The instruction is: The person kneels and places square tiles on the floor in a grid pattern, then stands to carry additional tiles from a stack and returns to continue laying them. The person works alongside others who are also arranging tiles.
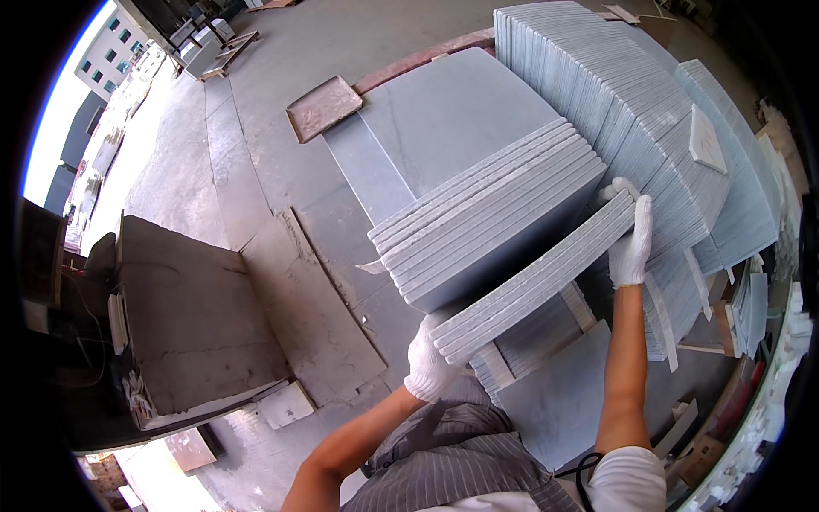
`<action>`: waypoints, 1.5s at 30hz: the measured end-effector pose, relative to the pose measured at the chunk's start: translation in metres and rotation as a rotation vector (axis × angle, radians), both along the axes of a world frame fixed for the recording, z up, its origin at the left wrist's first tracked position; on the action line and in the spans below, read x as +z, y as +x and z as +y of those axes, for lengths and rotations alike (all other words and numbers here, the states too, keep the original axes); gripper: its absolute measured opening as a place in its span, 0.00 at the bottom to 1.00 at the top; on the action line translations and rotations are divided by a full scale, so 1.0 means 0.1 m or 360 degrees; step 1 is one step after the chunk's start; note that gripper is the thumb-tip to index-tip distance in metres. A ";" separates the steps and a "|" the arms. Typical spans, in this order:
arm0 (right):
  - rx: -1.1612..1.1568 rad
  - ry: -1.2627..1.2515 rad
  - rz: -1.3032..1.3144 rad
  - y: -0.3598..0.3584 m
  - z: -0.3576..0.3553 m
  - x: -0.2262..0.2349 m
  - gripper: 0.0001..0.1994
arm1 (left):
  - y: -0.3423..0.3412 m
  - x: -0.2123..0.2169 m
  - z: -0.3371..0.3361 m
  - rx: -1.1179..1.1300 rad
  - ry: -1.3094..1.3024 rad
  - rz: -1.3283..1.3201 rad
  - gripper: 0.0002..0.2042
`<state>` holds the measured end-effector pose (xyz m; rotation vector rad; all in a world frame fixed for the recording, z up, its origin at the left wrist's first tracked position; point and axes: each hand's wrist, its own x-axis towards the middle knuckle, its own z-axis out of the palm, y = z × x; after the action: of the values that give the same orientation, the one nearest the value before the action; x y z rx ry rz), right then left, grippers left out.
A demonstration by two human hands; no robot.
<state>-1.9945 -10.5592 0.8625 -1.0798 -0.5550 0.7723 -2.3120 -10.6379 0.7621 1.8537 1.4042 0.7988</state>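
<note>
– Gray floor (264,119) over on the left, so how's the grip?
– Left hand (433,354) has the near-left end of the slab bundle (537,277), just near of the slab row (490,213); right hand (630,243) clasps its far-right end. Probably heavy, stiff, chippy: support both ends.

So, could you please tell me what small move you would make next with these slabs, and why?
I would probably firm up the grip evenly before shifting the small slab bundle: the left hand and right hand hold its opposite ends, its several slabs could slide apart, and a dark gap separates much of it from the slab row behind.
</note>
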 end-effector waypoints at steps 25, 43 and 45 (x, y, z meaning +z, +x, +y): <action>0.0763 -0.0360 -0.0468 0.39 -0.05 -0.98 0.30 | -0.02 0.09 -0.11 0.0004 -0.0194 -0.0126 0.21; 0.0550 0.0421 0.2578 0.45 -0.09 -1.61 0.20 | 0.04 0.05 -0.15 0.0064 -0.0302 -0.0076 0.15; 0.0729 0.0396 0.2075 0.44 -0.09 -1.85 0.16 | 0.07 -0.08 -0.34 0.0179 -0.0053 -0.0188 0.20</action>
<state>-1.9506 -10.5682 0.6778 -0.0574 0.2491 1.5452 -2.3053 -10.6717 0.7538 1.6859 1.4477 0.9198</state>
